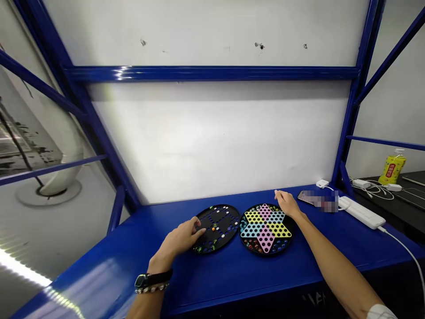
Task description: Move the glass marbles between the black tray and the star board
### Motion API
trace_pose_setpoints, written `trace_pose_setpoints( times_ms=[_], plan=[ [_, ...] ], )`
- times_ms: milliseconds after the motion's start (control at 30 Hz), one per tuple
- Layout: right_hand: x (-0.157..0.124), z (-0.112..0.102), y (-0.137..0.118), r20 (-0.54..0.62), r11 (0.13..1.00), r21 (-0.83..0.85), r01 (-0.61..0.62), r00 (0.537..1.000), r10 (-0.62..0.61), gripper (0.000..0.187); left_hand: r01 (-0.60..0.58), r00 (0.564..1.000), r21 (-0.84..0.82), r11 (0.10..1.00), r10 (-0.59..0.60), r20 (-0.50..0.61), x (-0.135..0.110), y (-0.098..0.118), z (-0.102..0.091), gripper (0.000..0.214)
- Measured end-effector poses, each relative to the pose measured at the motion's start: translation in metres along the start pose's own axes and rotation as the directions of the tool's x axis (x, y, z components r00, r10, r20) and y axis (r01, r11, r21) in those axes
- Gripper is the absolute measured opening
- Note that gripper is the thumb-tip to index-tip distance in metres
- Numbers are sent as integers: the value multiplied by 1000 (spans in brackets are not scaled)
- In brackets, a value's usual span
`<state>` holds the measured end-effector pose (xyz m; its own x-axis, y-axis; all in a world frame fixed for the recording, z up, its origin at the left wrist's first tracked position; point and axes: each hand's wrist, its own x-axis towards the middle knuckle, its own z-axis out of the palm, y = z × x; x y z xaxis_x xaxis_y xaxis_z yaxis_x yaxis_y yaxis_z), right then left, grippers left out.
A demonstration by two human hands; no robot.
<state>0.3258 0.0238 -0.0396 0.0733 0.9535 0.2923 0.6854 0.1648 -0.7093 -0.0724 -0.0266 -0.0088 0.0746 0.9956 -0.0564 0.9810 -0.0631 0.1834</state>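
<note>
My left hand (186, 237) hovers at the left edge of a round black game board (221, 219), its thumb and fingers curved and apart with nothing visible between them. Scattered white, green and orange marbles sit in that board's holes. Right beside it lies a second round board, a Chinese checkers board (264, 228) with a pink, yellow and light-blue star. Coloured marbles (257, 246) fill the tray around the star. Over this board's far right rim is my right hand (287, 204), fingers drawn together; whatever they may hold is hidden.
Both boards lie on a blue tabletop (195, 283) within a blue metal frame. To the right are a phone (307, 197), a white power strip (361, 214) with a cable, and a white charger (322, 183). A yellow-labelled bottle (392, 168) stands on a dark neighbouring table.
</note>
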Motion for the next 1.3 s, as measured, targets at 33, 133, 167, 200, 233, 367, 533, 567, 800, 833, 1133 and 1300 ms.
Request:
trace_pose_setpoints(
  times_ms=[33,133,167,200,233,367,533,567,800,833,1133,1300],
  plan=[
    [0,0,0,4,1000,-2,1,1000,-1,50,-12,1000,-28,1000,11,-28,2,-1,2,38],
    [0,1,1,13,1000,-5,11,1000,-11,52,-108,994,-142,984,110,4,3,-1,5,41],
    [0,1,1,16,1000,-4,15,1000,-15,52,-127,990,-169,977,136,40,2,-1,4,41],
    [-1,2,2,20,1000,-1,18,1000,-18,52,-128,986,-180,975,144,79,1,0,3,41],
    [-1,2,2,25,1000,3,22,999,-22,52,-114,984,-174,978,135,115,-1,1,1,42],
    [-1,4,2,40,1000,4,30,999,-30,52,-58,973,-140,988,87,213,-12,11,-8,44],
    [0,4,3,36,1000,7,24,999,-24,51,-144,948,-237,961,203,246,-18,25,-8,35],
    [1,4,3,33,1000,8,26,999,-27,51,-155,944,-235,960,214,251,-18,27,-6,35],
    [2,6,3,41,999,20,37,998,-38,50,-236,948,-111,965,254,191,-18,51,9,26],
    [2,6,3,41,999,21,38,998,-39,50,-252,948,-91,963,265,177,-19,55,11,25],
    [1,3,0,47,999,18,44,998,-45,49,-327,932,-86,941,336,135,-13,59,20,20],
    [2,4,1,48,999,7,53,997,-53,50,-314,939,-140,939,328,98,-8,51,17,23]
  ],
)
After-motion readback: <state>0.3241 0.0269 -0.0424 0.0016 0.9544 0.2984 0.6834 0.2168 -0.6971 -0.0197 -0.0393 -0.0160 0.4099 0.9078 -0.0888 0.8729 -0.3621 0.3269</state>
